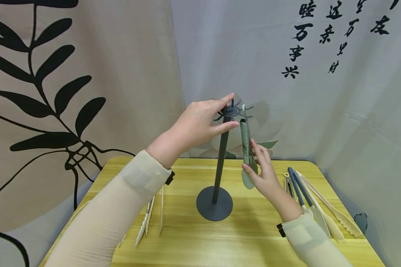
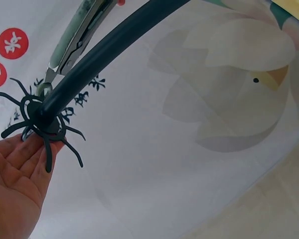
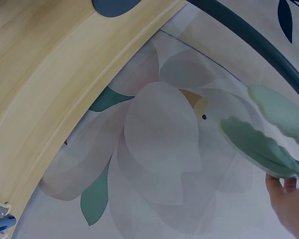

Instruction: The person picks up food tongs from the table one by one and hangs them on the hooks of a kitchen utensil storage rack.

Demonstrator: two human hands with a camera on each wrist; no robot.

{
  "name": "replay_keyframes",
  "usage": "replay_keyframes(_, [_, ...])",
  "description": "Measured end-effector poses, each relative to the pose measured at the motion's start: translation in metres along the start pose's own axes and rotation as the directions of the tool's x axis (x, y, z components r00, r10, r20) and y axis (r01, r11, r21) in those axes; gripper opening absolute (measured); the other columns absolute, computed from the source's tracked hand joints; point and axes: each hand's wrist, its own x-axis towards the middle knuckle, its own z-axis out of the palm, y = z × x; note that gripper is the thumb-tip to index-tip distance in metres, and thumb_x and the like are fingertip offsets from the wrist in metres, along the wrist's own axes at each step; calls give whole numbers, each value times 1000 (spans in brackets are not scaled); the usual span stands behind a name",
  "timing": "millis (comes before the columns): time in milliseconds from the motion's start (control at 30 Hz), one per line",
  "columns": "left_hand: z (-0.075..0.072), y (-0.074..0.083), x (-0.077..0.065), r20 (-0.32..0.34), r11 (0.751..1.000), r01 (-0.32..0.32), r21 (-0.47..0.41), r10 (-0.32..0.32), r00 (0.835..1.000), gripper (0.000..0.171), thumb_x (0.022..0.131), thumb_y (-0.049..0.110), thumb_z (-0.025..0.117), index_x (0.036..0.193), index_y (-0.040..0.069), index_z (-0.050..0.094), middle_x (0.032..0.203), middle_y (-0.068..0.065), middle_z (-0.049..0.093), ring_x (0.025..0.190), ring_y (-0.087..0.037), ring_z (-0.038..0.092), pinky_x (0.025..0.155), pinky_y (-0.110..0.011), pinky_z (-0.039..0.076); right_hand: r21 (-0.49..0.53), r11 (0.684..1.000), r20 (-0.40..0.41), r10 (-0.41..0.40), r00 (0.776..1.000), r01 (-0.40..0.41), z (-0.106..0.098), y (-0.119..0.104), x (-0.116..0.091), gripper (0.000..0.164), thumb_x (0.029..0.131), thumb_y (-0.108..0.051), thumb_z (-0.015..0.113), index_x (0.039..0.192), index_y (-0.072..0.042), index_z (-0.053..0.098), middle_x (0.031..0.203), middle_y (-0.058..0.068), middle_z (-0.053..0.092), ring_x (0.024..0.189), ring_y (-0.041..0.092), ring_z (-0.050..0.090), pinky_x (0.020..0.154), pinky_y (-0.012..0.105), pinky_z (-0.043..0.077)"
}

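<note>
Black brush-style Chinese characters (image 1: 296, 53) are borne on the pale grey hanging cloth (image 1: 240, 48) toward two o'clock; 睦万事兴 can be read down the leftmost column, with 亲, 万, 里, 财 and 友 rightward. Round red seals (image 2: 13, 43), at ten o'clock from the left wrist, carry white characters that cannot be read surely.

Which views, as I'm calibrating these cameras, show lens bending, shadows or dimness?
Head: brightly lit, with the slim dark-grey pole straight and a soft shadow on the yellow wood-grain table, right of the flat round grey base; left wrist: dimmer, the pole bowed; right wrist: dimmer, pole and table edge curved.
</note>
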Motion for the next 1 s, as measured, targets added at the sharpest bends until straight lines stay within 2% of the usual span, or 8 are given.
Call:
replay_keyframes(233, [1,0,1,-6,1000,-7,6,7,1000,75,87,57,55,149,21,31,128,-3,61,113,-18,60,97,-34,47,25,999,-4,-25,1000,25,2,3,-1,73,85,13,58,148,4,22,136,29,31,114,32,40,90,58,39])
replay_keyframes(400, [1,-1,0,-3,1000,-2,6,2,1000,76,87,59,54,149,22,31,130,-3,60,114,-17,59,98,-33,47,30,999,-2,-29,1000,29,3,5,-1,73,85,13,58,148,4,22,136,29,32,112,32,42,89,57,40])
replay_keyframes(600, [1,-1,-1,0,1000,8,-2,-8,1000,77,87,59,54,150,23,30,129,-2,60,114,-17,59,97,-33,48,24,1000,14,-4,1000,3,5,5,-1,74,85,10,60,149,2,22,135,28,34,113,35,44,89,55,42])
replay_keyframes(1000, [1,-1,0,-2,1000,-6,10,6,1000,76,87,59,54,149,22,31,132,-3,59,117,-18,58,99,-35,46,20,997,59,75,995,-76,7,6,-2,76,88,4,61,150,-2,19,135,25,35,113,37,44,93,63,40])
